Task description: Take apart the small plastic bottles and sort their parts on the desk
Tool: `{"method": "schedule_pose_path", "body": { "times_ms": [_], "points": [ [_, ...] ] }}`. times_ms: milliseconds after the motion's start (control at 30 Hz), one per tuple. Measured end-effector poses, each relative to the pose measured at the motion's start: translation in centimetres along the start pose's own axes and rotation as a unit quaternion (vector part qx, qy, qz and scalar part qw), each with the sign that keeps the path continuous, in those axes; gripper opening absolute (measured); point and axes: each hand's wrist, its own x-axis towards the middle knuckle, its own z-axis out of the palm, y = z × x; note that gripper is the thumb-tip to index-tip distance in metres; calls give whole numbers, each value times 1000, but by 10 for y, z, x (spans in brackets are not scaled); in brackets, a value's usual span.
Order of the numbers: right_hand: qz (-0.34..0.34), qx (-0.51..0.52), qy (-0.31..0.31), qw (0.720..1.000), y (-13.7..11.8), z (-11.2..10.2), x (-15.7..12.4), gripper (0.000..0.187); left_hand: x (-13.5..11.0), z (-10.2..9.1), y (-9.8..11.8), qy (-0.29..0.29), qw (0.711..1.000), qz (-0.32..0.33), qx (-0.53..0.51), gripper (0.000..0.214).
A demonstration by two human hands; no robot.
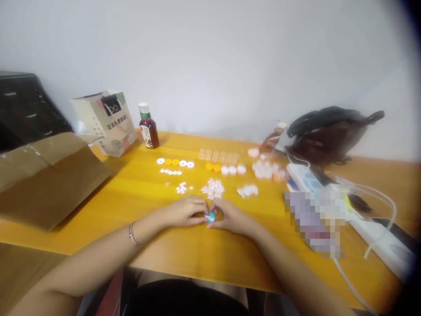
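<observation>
Fingers (198,208) of left hand (184,211) and right hand (230,216) are pinching a teal cap (210,216) near the table's (138,228) front edge; seemingly light, stiff, best held by its rim.

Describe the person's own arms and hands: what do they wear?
Both forearms are bare, with no sleeves in view. The left hand and right hand are ungloved. A thin silvery bracelet circles the left wrist. No ring or watch can be made out.
</observation>
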Motion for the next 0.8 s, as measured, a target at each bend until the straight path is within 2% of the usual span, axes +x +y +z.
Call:
{"method": "schedule_pose_path", "body": {
  "times_ms": [200, 300, 433, 533, 667, 800],
  "points": [
    [-11, -5, -2, 1000, -4, 3, 1, 27, 2, 10, 3, 20, 989, -144, -38, 16],
    [-18, -17, 0, 1000, -7, 5, 1, 26, 3, 8, 7, 9, 985, -175, -13, 15],
    [-26, -28, 4, 999, -9, 6, 2, 26, 4, 5, 11, -7, 988, -148, 52, 13],
    [-26, -28, 2, 999, -9, 7, 2, 24, 3, 6, 11, -7, 989, -103, 109, 10],
    [-16, -22, 7, 1000, -9, 6, 1, 24, -1, 10, 8, -7, 984, -26, 177, 18],
    [-10, -12, 3, 1000, -10, 5, 0, 23, -2, 13, 8, 16, 979, -2, 202, 21]
  ]
}}
